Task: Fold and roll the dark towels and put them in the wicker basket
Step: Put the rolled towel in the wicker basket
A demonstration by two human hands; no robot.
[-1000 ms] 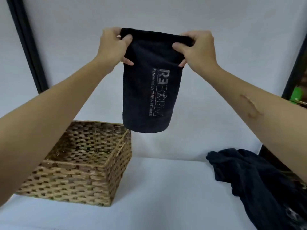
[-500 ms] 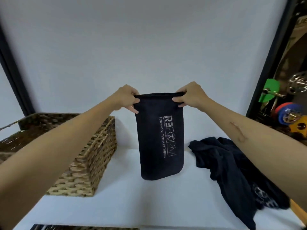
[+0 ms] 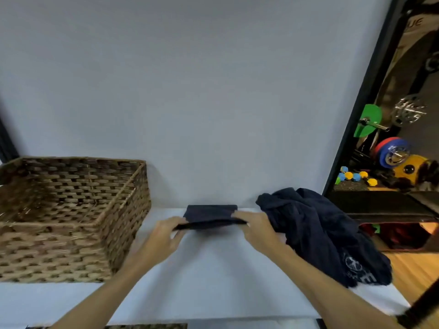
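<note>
A folded dark towel (image 3: 210, 213) lies low over the white table (image 3: 213, 276), near its far edge. My left hand (image 3: 166, 236) pinches its near left corner and my right hand (image 3: 255, 230) pinches its near right corner. The near edge is lifted slightly off the surface. The wicker basket (image 3: 71, 233) stands to the left with nothing visible inside it. A crumpled heap of dark towels (image 3: 316, 233) sits to the right, touching my right wrist.
A white wall rises behind the table. At right a black frame (image 3: 356, 115) borders a view of gym weights (image 3: 392, 153) and a wooden floor. Another wicker edge (image 3: 147, 326) shows at the bottom.
The towel hung upright from both hands before. I have lowered it down and forward onto the table, where it now lies nearly flat. My head has tilted down.
</note>
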